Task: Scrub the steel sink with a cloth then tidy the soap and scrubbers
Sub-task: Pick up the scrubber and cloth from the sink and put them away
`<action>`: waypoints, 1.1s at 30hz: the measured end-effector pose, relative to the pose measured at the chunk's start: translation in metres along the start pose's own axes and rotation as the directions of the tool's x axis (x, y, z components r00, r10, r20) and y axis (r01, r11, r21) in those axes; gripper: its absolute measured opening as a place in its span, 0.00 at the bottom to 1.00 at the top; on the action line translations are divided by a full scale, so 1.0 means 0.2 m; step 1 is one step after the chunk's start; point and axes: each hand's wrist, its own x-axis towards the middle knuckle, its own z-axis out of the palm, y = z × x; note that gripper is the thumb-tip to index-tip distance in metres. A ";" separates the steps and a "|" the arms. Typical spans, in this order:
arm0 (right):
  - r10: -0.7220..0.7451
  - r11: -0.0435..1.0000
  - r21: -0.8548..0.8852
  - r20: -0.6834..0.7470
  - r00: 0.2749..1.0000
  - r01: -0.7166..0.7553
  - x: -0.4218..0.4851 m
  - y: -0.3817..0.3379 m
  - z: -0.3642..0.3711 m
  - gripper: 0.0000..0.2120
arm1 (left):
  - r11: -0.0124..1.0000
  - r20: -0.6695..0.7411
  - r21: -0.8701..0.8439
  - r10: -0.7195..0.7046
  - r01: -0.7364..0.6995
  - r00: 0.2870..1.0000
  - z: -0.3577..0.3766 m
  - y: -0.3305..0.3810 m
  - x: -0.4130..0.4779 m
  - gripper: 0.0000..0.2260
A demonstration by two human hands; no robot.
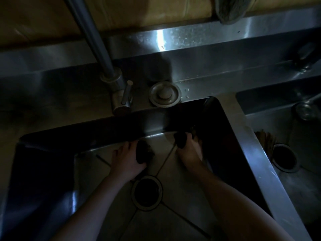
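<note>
The scene is dim. Both my hands are down in the left basin of the steel sink [52, 136], near its far wall. My left hand [126, 160] holds a dark scrubber [143, 153] between thumb and fingers. A second dark scrubber or cloth [180, 139] is gripped by my right hand [190, 152], close to the basin's far right corner. The open drain [146, 192] lies just below my hands. What exactly the dark pieces are cannot be made out.
A tap [119, 94] with a tall spout stands behind the basin, a round metal plug [165, 94] next to it. A second basin [298, 188] on the right has its own drain [284, 158] and a brownish scrubber [265, 138]. A grey cloth [229, 9] hangs at the back.
</note>
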 end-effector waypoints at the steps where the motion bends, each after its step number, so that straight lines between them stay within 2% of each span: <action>1: -0.006 1.000 0.002 -0.008 1.000 0.006 -0.02 -0.01 -0.01 0.29 | 1.000 -0.009 -0.006 -0.002 0.002 1.000 -0.02 0.00 -0.02 0.36; 12: -0.148 0.985 0.087 -0.036 0.988 0.151 -0.44 -0.16 -0.28 0.31 | 0.997 -0.081 -0.067 -0.047 0.042 0.996 -0.29 0.03 -0.38 0.37; 21: -0.347 0.937 0.007 -0.060 0.936 0.348 -0.90 -0.32 -0.60 0.28 | 0.994 -0.161 -0.026 -0.108 0.105 0.981 -0.65 0.06 -0.87 0.36; 27: -0.480 0.876 0.046 -0.006 0.877 0.479 -1.22 -0.49 -0.70 0.25 | 0.980 -0.239 -0.102 -0.192 0.172 0.952 -0.86 -0.02 -1.29 0.30; 29: -0.544 0.838 0.057 -0.004 0.839 0.543 -1.33 -0.56 -0.71 0.25 | 0.968 -0.266 -0.134 -0.241 0.212 0.933 -0.93 -0.07 -1.44 0.28; 33: -0.677 0.735 0.067 0.008 0.736 0.675 -1.57 -0.72 -0.70 0.25 | 0.937 -0.319 -0.066 -0.345 0.342 0.883 -1.05 -0.20 -1.74 0.32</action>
